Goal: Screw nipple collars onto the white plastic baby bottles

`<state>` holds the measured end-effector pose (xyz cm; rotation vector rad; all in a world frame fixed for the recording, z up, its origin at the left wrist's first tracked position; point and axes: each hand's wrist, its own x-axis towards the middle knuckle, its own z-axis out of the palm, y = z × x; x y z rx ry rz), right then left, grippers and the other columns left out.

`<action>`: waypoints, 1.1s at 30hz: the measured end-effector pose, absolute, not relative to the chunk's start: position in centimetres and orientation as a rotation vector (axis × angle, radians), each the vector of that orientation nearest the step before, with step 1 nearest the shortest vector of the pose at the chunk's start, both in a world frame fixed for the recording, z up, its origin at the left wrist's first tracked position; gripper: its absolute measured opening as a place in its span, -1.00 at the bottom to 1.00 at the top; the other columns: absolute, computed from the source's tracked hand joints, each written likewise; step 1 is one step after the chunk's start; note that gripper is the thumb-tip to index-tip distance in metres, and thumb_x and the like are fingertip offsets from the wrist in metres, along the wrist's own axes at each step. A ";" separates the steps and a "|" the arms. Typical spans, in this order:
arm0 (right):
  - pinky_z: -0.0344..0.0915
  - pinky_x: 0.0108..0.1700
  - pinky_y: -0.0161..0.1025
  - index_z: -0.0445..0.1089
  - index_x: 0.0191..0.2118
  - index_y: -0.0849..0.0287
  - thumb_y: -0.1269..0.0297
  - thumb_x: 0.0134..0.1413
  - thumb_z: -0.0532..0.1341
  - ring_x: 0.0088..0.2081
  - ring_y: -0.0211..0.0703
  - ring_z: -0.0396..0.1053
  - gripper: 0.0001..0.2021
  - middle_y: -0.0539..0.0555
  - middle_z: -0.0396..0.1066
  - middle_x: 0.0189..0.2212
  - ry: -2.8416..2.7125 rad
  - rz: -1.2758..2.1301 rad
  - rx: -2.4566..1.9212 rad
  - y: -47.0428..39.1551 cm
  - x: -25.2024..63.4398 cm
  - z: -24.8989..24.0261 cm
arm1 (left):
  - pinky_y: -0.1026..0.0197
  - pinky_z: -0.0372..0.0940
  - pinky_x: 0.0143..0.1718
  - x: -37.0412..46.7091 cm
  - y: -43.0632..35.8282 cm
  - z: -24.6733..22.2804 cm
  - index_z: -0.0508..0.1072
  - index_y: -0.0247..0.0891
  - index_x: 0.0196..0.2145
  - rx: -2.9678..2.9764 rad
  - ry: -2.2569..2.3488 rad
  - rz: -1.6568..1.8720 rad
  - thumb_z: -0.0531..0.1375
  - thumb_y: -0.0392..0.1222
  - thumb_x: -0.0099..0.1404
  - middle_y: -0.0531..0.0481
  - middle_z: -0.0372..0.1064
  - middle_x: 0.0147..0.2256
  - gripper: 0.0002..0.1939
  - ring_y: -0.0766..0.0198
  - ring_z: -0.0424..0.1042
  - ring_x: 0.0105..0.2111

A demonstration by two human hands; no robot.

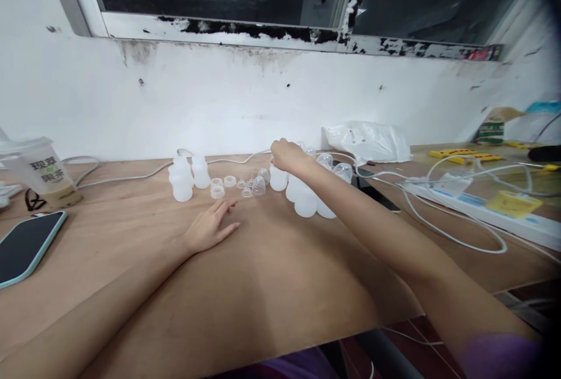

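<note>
My right hand (288,155) reaches to the back of the table, its fingers closed over the top of a white translucent baby bottle (279,180). The hand hides that bottle's top. Behind and under my right forearm stand several more baby bottles (305,202), some with clear domed caps (342,172). My left hand (210,228) lies on the table with its fingers apart, holding nothing. Just beyond it are several white collar rings (217,190), small clear nipples (246,192) and loose clear domed caps (259,185). Another cluster of white bottles (182,183) stands behind, to the left.
At far left are a drink cup (52,174) and a phone (30,247). A white plastic bag (368,140) lies against the wall. On the right are a dark phone (379,197), white cables (464,244), a power strip (543,231) and a yellow box (513,203).
</note>
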<state>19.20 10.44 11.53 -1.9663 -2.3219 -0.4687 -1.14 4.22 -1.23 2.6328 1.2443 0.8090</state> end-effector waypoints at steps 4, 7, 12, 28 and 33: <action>0.17 -0.23 -0.21 0.34 -0.18 0.34 0.47 -0.09 0.12 -0.15 0.01 0.30 -0.73 0.33 0.32 -0.21 -2.264 -0.487 -2.067 11.2 19.4 11.4 | 0.21 0.26 -0.36 -1.1 4.2 -1.2 0.07 -0.21 0.03 2.645 1.231 0.781 -0.04 0.00 0.20 -0.09 0.21 -0.20 -0.54 0.24 0.29 -0.28; 0.10 -0.16 -0.13 0.36 -0.20 0.33 0.46 -0.11 0.14 -0.12 0.05 0.28 -0.74 0.32 0.33 -0.21 -2.224 -0.521 -2.111 11.7 19.6 11.3 | 0.21 0.26 -0.36 -1.1 4.2 -1.3 0.07 -0.21 0.03 2.647 1.229 0.758 -0.04 -0.01 0.20 -0.09 0.21 -0.20 -0.54 0.24 0.29 -0.28; 0.01 -0.14 -0.02 0.37 -0.23 0.29 0.29 -0.12 0.18 -0.09 0.15 0.22 -0.72 0.31 0.33 -0.23 -2.209 -0.515 -2.092 12.8 20.0 10.7 | 0.22 0.26 -0.33 -1.1 4.2 -1.3 0.08 -0.20 0.00 2.656 1.218 0.749 -0.04 -0.03 0.20 -0.08 0.20 -0.16 -0.58 0.26 0.29 -0.26; -0.10 0.13 -0.10 -0.05 0.14 0.39 0.17 0.13 -0.15 0.17 -0.05 -0.15 -0.48 0.24 -0.08 0.15 -2.622 -0.004 -0.878 3.9 15.5 0.4 | 0.07 -0.03 0.09 -2.2 4.4 -1.4 0.09 -0.32 0.05 2.846 1.112 0.389 -0.12 -0.02 0.25 -0.19 0.02 0.08 -0.52 0.14 0.02 0.09; -0.14 0.16 -0.05 -0.13 0.16 0.47 -0.01 0.09 -0.17 0.19 0.00 -0.23 -0.33 0.31 -0.22 0.17 -2.674 0.269 -1.017 3.7 17.1 -2.4 | 0.05 -0.22 0.14 -2.9 4.6 -1.8 -0.20 -0.36 0.16 2.833 1.102 0.222 -0.17 0.06 0.25 -0.21 -0.27 0.18 -0.37 0.17 -0.24 0.17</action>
